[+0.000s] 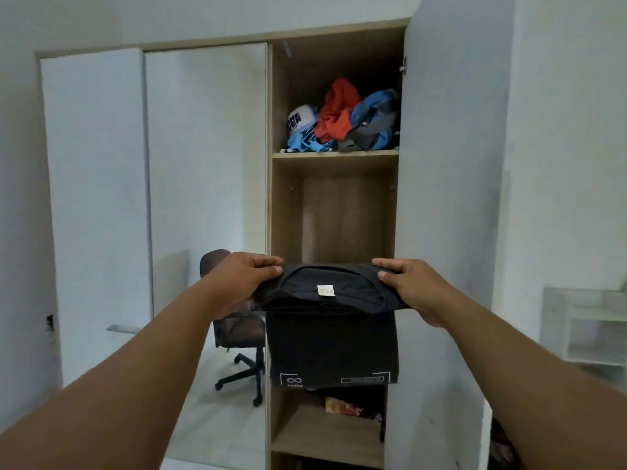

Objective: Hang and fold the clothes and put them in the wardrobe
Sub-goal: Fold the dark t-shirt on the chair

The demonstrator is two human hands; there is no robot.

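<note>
A folded black shirt (330, 337) with a white neck label and white print at its lower edge hangs in the air between my hands. My left hand (242, 276) grips its left top corner, my right hand (412, 288) its right top corner. The shirt is held in front of the open wooden wardrobe (276, 205), level with the empty middle compartment (342, 218). The shelf above (334, 155) carries a loose pile of clothes (346, 123) in red, blue, grey and white. The shirt hides the shelf right behind it.
The wardrobe's white door (451, 198) stands open on the right. A mirror door (203, 164) on the left reflects an office chair (237, 330). A lower shelf (325, 439) holds a colourful item (342, 407). A white shelf unit (583, 327) stands at the far right.
</note>
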